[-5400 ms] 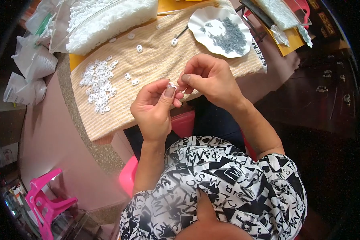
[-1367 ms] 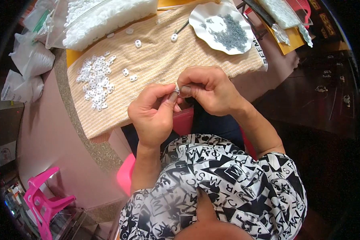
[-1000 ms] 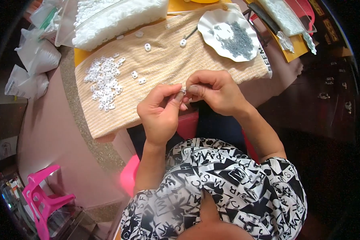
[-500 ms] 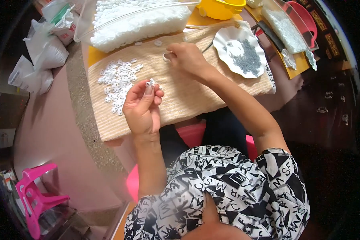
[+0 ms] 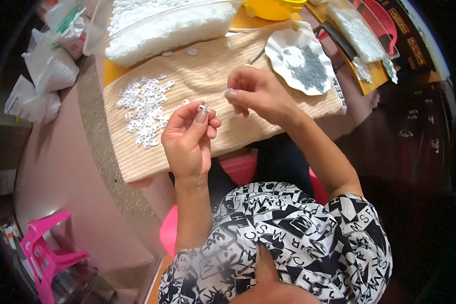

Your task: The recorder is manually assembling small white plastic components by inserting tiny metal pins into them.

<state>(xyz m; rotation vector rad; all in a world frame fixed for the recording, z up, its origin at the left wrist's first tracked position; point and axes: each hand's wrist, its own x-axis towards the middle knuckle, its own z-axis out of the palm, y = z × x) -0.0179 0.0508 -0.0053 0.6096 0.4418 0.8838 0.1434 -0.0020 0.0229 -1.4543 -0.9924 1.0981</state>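
Note:
Between the thumb and fingertips of my left hand (image 5: 190, 142) is a small white plastic piece (image 5: 203, 108), its hole facing up. My right hand (image 5: 261, 96), a little to the right, has thumb and forefinger pinched on another small white piece (image 5: 226, 93), mostly covered by the fingers. The two pieces are apart. Left of my left hand lies a loose pile of small white plastic pieces (image 5: 144, 104) with dark spots, on a beige striped towel (image 5: 131, 164). Behind my right hand stands a white wavy-rimmed plate (image 5: 275, 50) with tiny dark grey parts (image 5: 311, 71).
A clear bin (image 5: 93, 43) full of white pieces stands at the back left, with a yellow container (image 5: 273, 10) beside it. At the far right is a clear tray with a bag (image 5: 357, 38). Plastic bags (image 5: 50, 66) and a pink stool (image 5: 48, 253) are on the left.
My right hand has come off the towel and moved right and toward me, with a white piece in its pinch. My left hand has shifted slightly right, keeping its piece.

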